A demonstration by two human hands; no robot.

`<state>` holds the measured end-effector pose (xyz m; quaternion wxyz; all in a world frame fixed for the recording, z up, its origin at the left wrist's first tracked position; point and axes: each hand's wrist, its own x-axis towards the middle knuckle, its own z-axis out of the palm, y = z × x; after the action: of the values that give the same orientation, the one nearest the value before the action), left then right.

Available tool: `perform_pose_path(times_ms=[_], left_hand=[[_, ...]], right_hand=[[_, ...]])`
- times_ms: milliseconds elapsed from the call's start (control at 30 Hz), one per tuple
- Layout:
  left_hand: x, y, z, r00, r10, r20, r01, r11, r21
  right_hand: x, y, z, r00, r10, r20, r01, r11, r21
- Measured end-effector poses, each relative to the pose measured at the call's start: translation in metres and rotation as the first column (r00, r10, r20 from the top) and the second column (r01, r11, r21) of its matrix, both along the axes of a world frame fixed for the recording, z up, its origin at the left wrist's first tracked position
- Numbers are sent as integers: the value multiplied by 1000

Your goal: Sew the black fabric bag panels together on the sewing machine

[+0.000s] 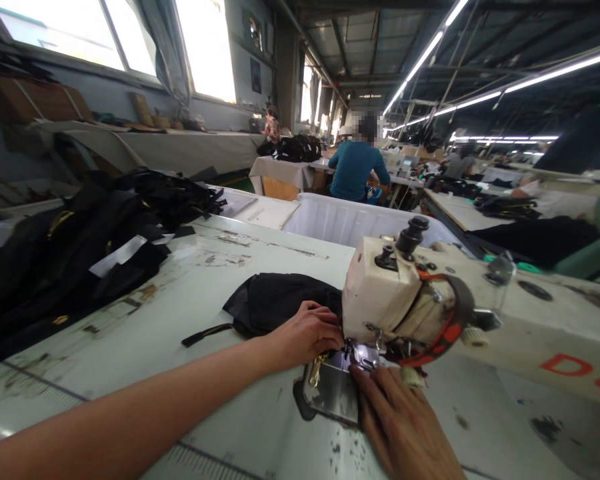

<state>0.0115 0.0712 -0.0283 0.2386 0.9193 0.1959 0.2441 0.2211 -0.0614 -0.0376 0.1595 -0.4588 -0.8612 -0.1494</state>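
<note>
Both hands are close to the needle area of a sewing machine (385, 287). The left hand (314, 331), fingers bent, rests on the right end of a black fabric piece (285, 300); whether it pinches the cloth cannot be told. The right hand (405, 417) has its fingers stretched forward, tips beside the presser foot; any grip there is hidden. The fabric piece lies on the pale worktop (240, 400), left of the machine head, with a gold-coloured zipper pull (315, 373) over the metal plate (335, 397). Sewing seems partway: the piece looks already shaped, yet its end sits at the foot, so this seam is probably unfinished. Stitches cannot be made out. Whether the heaped black pieces (70, 287) at left are sewn is unclear.
</note>
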Motion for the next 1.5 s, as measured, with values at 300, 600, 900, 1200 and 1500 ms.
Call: perform_pose_path(times_ms=[300,600,900,1200,1500], left_hand=[[-15,-1,29,984,175,29,-174,983,-52],[-91,-34,36,911,164,-378,-159,986,46],[-171,-126,23,869,170,-465,-150,985,81],[-196,-216,81,899,363,-244,-388,920,-61],[-181,-253,113,952,279,-128,-307,882,-357]], right_hand=[[1,-1,2,999,1,-32,0,1000,30],[-6,-5,8,987,-19,-159,8,997,-75],[-26,-41,26,984,-18,-180,4,997,-76],[-102,-119,80,810,120,-574,-273,944,-187],[-125,-136,107,512,-202,-835,-286,876,-387]])
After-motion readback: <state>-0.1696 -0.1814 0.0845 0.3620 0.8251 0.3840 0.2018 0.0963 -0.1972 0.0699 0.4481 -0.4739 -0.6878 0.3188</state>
